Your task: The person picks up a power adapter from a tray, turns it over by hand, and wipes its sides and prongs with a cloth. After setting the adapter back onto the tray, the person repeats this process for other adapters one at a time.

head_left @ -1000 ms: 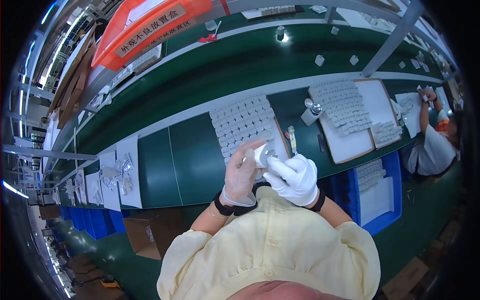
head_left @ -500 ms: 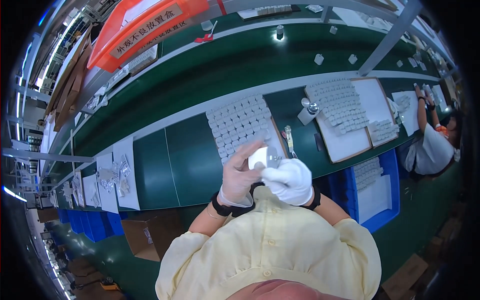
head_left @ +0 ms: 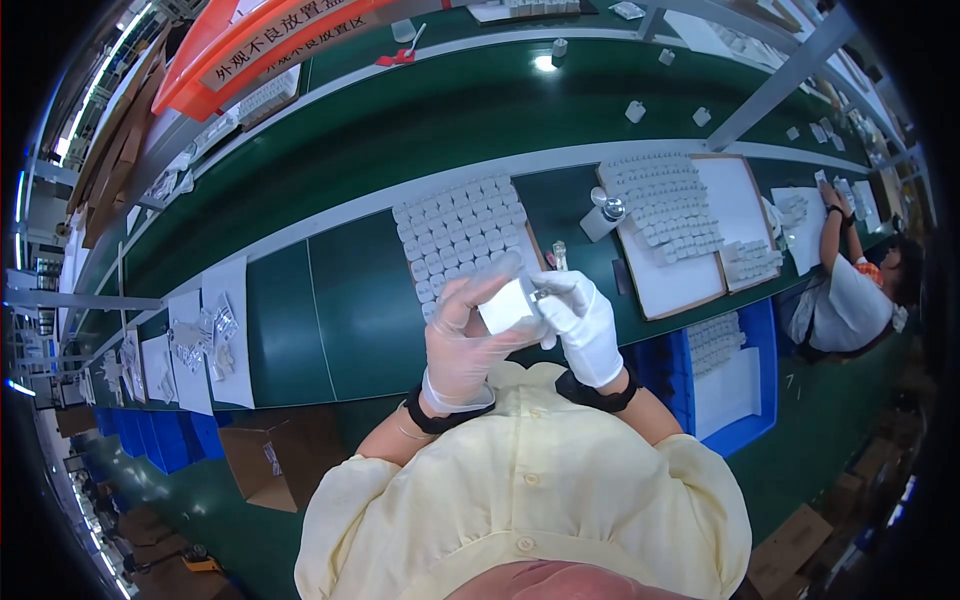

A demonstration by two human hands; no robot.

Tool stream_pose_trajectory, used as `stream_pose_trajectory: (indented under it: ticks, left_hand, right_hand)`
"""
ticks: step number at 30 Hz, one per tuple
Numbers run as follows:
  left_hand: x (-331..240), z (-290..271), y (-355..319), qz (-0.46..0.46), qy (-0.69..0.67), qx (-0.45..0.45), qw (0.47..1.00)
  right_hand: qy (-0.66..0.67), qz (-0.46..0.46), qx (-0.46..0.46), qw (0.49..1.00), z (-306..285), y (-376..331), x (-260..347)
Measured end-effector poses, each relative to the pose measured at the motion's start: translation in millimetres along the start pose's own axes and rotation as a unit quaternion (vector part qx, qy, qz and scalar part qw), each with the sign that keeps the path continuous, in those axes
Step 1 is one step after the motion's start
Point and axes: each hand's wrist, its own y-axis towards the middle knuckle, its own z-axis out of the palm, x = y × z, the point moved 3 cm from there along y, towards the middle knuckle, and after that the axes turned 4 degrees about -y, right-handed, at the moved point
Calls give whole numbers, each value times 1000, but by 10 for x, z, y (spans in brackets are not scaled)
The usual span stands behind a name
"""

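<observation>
Just above the front edge of the green bench, both my hands are on a white, block-shaped charger plug (head_left: 507,308). My left hand (head_left: 462,340), in a thin translucent glove, curls its fingers and thumb around the left side of the plug. From the right, my right hand (head_left: 583,330), in a white cloth glove, pinches the end where small metal parts show. Behind them lies a board with close rows of similar white plugs (head_left: 462,225); my hands hide its front part. A small yellowish-handled tool (head_left: 558,256) lies just beyond my right hand, partly covered.
A pump bottle (head_left: 602,217) stands right of the rows. Farther right, a cardboard tray (head_left: 680,290) holds more white plugs. A blue bin (head_left: 740,433) sits below the bench edge. Bagged parts (head_left: 222,335) lie left. A co-worker (head_left: 850,290) works at far right.
The plug has turned in my hands, so a plain white face now shows. My right hand has shifted its grip and opened out slightly. The whole view has moved a little.
</observation>
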Motion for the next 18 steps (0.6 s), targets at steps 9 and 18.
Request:
stream_pose_trajectory:
  ticks: [9, 18]
  left_hand:
    - [-11, -8, 26, 35, 42, -20, 998]
    - [40, 6, 21, 2, 13, -19, 1000]
  right_hand:
    - [-79, -115, -15, 990, -47, 44, -45]
    - [-63, -126, -8, 990, 23, 92, 9]
